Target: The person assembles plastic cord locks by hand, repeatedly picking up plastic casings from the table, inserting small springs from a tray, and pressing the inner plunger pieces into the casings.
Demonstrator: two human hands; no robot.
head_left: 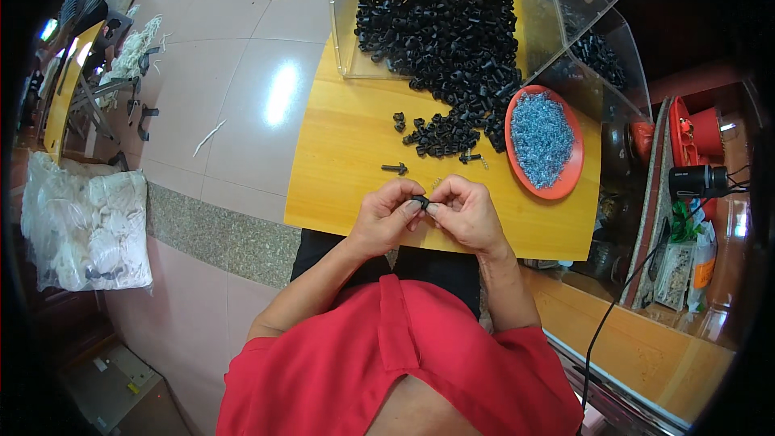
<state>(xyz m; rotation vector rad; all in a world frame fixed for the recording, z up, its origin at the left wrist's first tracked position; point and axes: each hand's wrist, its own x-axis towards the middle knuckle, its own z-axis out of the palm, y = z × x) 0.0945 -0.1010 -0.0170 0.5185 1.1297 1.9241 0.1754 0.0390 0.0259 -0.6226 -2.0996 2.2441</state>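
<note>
My left hand (383,216) and my right hand (468,214) meet over the near edge of the yellow table (339,145). Between their fingertips they pinch one small black plastic part (421,201), mostly covered by the fingers. Just beyond my left hand lies a single black pin-shaped part (395,168). Past my right hand another black part (468,158) rests beside a small metal spring (484,162). A loose group of black parts (441,136) spreads toward me from a large heap (436,32).
A red oval plate (575,171) holds a mound of small silvery-blue springs (542,141). The heap partly lies in a clear plastic box (344,40) tipped toward me. A black cable (617,299) hangs at the right. White bundles in plastic (89,222) sit on the floor at left.
</note>
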